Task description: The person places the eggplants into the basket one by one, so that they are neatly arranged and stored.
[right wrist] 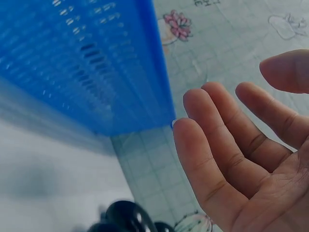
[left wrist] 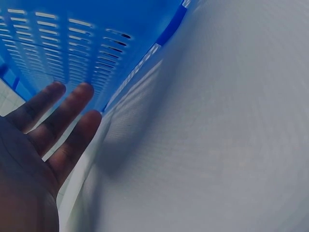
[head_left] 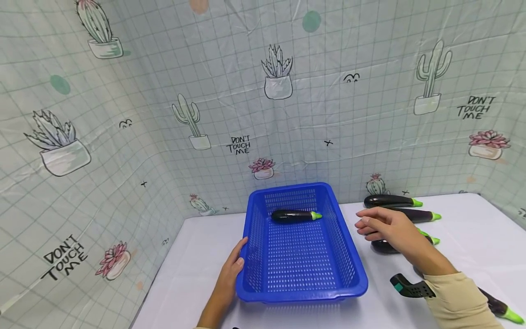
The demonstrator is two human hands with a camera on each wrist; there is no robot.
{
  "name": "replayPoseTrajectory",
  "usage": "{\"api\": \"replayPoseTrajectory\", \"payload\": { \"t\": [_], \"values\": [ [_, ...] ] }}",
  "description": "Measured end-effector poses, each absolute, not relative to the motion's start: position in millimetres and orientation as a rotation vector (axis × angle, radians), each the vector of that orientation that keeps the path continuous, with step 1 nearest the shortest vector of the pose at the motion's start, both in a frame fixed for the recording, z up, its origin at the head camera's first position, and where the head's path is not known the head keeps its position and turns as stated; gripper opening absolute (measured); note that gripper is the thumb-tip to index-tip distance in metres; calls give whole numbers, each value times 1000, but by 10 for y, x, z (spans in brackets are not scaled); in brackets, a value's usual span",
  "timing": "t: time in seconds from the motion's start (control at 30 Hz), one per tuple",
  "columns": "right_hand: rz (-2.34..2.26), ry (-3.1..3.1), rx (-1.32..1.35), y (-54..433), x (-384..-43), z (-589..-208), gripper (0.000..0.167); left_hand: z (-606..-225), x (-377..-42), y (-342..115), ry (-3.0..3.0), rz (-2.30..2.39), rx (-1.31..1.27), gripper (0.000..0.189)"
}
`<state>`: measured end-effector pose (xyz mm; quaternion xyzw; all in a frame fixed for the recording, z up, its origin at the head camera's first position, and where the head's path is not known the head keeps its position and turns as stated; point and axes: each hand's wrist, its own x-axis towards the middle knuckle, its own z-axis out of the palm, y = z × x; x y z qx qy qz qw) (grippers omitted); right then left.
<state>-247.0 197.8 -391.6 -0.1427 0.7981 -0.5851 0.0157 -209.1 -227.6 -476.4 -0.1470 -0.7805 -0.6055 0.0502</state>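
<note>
A blue plastic basket (head_left: 302, 294) with slotted walls stands on the white table. Inside it, towards the far end, lies one dark eggplant (head_left: 291, 216) with a green stem. At the basket's left side is my left hand (head_left: 230, 269); the left wrist view has its straight fingers (left wrist: 65, 113) at the outside of the slotted wall. My right hand (head_left: 388, 226) hovers between the basket's right rim and the loose eggplants, fingers gently bent. Nothing is in that palm in the right wrist view. Partly behind the hand are an eggplant (head_left: 423, 215) and another eggplant (head_left: 383, 247).
At the back right an eggplant (head_left: 388, 201) lies near the wall. One more eggplant (head_left: 496, 305) shows at the lower right, partly behind the sleeve (head_left: 460, 299). A cactus-print cloth (head_left: 304, 119) hangs behind and left of the table (head_left: 189, 256).
</note>
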Motion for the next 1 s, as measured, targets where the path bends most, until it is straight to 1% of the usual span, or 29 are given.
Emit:
{"api": "replayPoseTrajectory", "payload": {
  "t": [0.4,0.77,1.0],
  "values": [
    [-1850,2537,-448,2275,-2374,-4066,45,-4751,-2053,-2310,-2390,-1838,-407,52],
    [-1751,2691,-395,2582,-2310,-4185,43,-4745,-2081,-2270,-2368,-1835,-456,53],
    [-1623,2806,-311,2751,-2264,-4290,43,-4759,-2085,-2276,-2361,-1851,-471,53]
  ]
}}
